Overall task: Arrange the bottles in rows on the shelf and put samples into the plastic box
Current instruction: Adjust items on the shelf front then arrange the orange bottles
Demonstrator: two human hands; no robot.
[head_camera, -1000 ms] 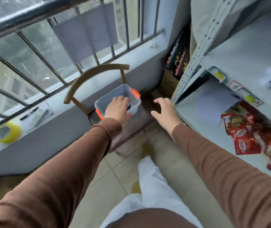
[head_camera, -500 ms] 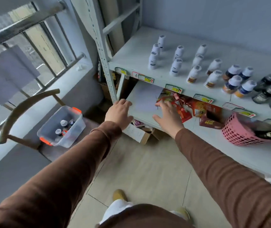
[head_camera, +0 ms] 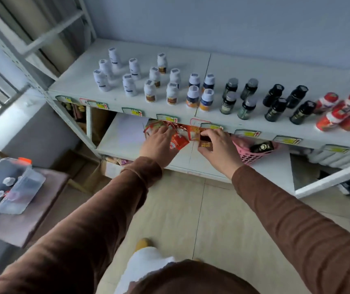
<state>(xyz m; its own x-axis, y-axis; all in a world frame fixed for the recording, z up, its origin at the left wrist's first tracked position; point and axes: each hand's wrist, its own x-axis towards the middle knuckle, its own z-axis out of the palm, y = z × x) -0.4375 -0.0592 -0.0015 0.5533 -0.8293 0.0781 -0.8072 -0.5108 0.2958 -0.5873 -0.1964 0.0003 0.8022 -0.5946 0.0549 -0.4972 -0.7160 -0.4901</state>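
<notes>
Bottles stand in short rows on the upper shelf: white ones, orange-banded ones, grey-green ones, black ones and red ones. On the lower shelf lies a heap of red sachets. My left hand lies on the heap with fingers spread. My right hand pinches a brown sachet between thumb and fingers. The clear plastic box with orange latches sits far left on a chair seat, with a few small bottles inside.
A pink basket holding a dark bottle sits just right of my right hand. Price tags line the upper shelf's front edge. Cardboard boxes fill the space under the lower shelf. The barred window is at the left, tiled floor below.
My view has swung from the plastic box on the chair to the shelf. Both hands left the box and reached to the sachets on the lower shelf.
</notes>
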